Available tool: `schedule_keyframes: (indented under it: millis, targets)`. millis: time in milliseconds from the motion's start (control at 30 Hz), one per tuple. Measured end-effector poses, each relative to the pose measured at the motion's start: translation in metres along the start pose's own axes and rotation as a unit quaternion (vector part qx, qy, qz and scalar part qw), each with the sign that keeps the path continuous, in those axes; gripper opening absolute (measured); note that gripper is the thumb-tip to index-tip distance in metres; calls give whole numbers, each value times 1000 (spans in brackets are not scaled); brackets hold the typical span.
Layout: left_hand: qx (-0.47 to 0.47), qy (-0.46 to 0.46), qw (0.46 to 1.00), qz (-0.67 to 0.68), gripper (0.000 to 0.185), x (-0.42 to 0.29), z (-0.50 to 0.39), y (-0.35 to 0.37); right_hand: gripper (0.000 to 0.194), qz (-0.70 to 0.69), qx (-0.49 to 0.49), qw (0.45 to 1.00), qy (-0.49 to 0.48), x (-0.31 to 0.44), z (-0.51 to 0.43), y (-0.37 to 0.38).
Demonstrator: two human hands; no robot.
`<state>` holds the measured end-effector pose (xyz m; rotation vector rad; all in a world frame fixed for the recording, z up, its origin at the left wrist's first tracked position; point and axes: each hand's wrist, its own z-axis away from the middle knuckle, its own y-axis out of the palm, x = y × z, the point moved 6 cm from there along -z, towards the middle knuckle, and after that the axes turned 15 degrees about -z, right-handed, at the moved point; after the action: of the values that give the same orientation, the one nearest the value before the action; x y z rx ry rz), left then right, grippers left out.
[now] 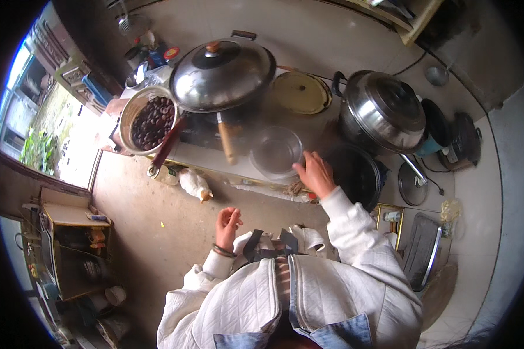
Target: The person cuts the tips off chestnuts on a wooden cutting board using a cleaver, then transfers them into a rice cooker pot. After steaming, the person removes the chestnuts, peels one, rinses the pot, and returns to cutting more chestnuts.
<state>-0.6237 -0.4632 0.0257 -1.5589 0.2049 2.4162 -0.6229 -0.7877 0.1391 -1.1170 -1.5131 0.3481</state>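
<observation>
My right hand [316, 172] reaches over the counter edge, its fingers at the right rim of a clear round plastic bowl [277, 150]; whether they grip it cannot be told. My left hand [228, 224] hangs over the floor, fingers loosely curled, nothing seen in it. Behind the bowl lies a yellowish round lid [301, 92]. A large wok with a domed steel lid [227, 74] and a wooden handle [225, 139] stands back left. Farther left a tub [124, 126] holds dark brown round nuts or fruit [153, 122].
A lidded steel pot [384, 109] stands right, with a black basin [353, 174] in front of it. A white and orange cat [195, 185] is on the floor by the counter, near a jar [163, 174]. A low cabinet [76, 209] stands left; a tray [421, 251] lies right.
</observation>
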Motion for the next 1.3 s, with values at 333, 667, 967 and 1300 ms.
schedule_keyframes:
  millis: [333, 667, 967, 1300]
  targets:
    - [-81, -12, 994, 72, 20, 31, 34, -157, 32, -25, 73, 935, 348, -106, -54, 80]
    - [-19, -20, 997, 70, 20, 33, 9, -181, 21, -299, -47, 914, 270, -43, -15, -8]
    - [78, -34, 996, 9, 27, 20, -11, -138, 32, -221, -206, 914, 270, 2, 64, -209]
    - [97, -22, 995, 2, 26, 16, -16, -107, 34, 3, -219, 936, 275, -24, 121, -241]
